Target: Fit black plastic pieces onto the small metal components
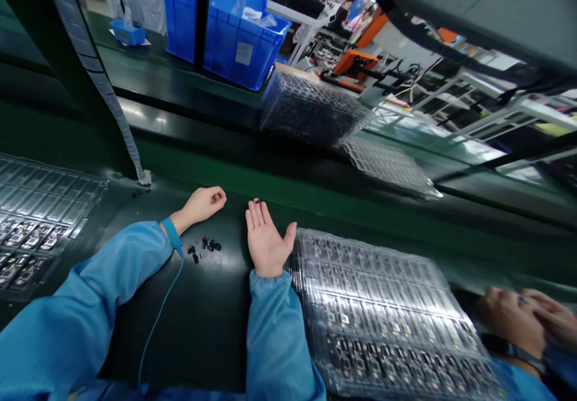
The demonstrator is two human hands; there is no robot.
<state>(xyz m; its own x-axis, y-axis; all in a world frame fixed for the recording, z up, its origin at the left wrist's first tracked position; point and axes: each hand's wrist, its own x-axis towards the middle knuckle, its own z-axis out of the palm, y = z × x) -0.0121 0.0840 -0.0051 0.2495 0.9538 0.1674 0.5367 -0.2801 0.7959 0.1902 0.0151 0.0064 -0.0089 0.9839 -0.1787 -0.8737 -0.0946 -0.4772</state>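
My left hand (205,204) hovers over the dark green work surface (193,317) with its fingers curled closed. Whatever is inside those fingers, if anything, is hidden. A blue strap with a cord circles that wrist. Palm up and fingers stretched out, my right hand (269,241) is open beside the left edge of a clear plastic tray (311,329). A tiny dark spot or piece shows at its fingertips, too small to name. Between and below my hands lies a scatter of small black parts (210,244). Small circuit boards (374,359) fill pockets of the right tray.
Another clear tray (49,190) with boards lies at far left, near a slanted post (97,82). A co-worker's hands (518,320) are at the right edge. Beyond stand blue bins (225,40), a stack of clear trays (315,103) and a small blue box (128,32).
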